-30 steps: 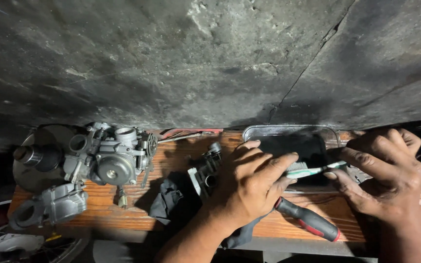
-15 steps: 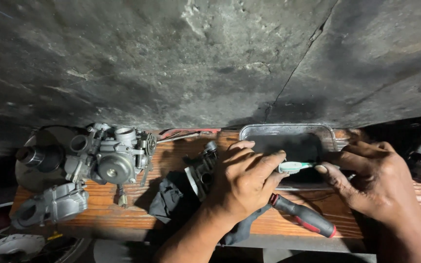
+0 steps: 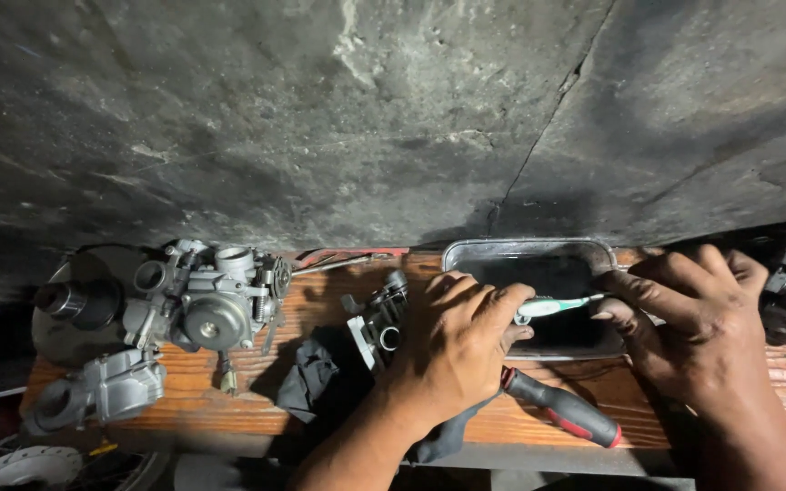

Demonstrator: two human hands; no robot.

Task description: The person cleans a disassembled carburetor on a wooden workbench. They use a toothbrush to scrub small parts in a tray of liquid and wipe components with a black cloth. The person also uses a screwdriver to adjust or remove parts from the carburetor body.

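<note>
Since the earlier frames my right hand [image 3: 698, 314] has slid left along the white and green plastic toothbrush [image 3: 552, 305], and my left hand [image 3: 452, 350] has settled more squarely over the small grey metal engine part [image 3: 377, 320]. That toothbrush lies across the near rim of the rectangular metal tray [image 3: 520, 250], which holds dark liquid, at the back of the worn orange wooden worktop [image 3: 320, 309]. It spans the gap between my two hands: left fingertips close on its handle end, right thumb and forefinger pinch the other end, so both hands are clamped on it. I judge it light, slim and slightly springy, likely slick if wet, best gripped along the handle. The metal part beneath my left palm looks dense, hard and sharp-edged; whether the palm presses on it I cannot tell. My left forearm rises from the lower edge, wrist bent, knuckles up; my right hand reaches in from the right, fingers spread and arched. A screwdriver with a black and red grip [image 3: 561, 409] lies just beside my left wrist. A dark crumpled cloth [image 3: 311, 382] lies near the part. A grey cast carburettor body [image 3: 206, 295] stands well apart to the left.
</note>
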